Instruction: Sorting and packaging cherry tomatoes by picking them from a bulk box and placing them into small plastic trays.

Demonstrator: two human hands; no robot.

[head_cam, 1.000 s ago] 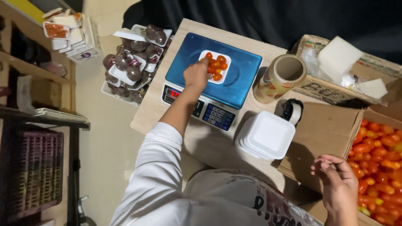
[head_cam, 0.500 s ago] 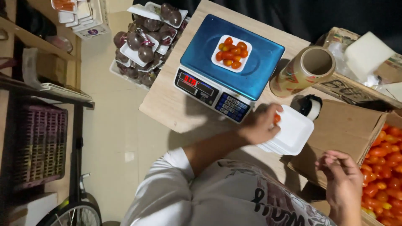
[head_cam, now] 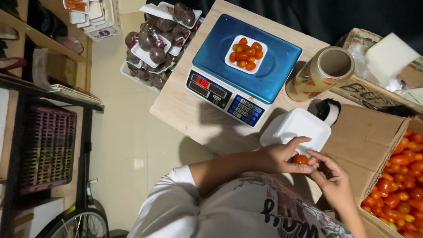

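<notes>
A light wooden table (head_cam: 185, 110) fills the middle of the view, and a blue weighing scale (head_cam: 244, 66) stands on it with its red display and keypad turned to the person. At the right edge a big cardboard box (head_cam: 365, 136) stands open, full of small red and orange tomatoes (head_cam: 401, 176). To the left of the table, lower down, there is a heap of white trays with dark purple fruits (head_cam: 154, 44) under film. A thick roll of wrapping film (head_cam: 319, 75) stands upright just right of the scale, and a small tape dispenser (head_cam: 329, 110) lies near it. A stack of white foam trays (head_cam: 297, 130) rests on the table between the scale and the cardboard box. On the scale platform sits one small white tray of tomatoes (head_cam: 245, 53). The left hand (head_cam: 277, 156) is in front of the stack of foam trays, its fingers curled around one cherry tomato (head_cam: 301, 159) and its thumb stretched over the near edge of the top tray. The right hand (head_cam: 332, 176) is just beside it, fingers a little apart and holding nothing, with the fingertips touching or almost touching the same tomato; I cannot tell which.
</notes>
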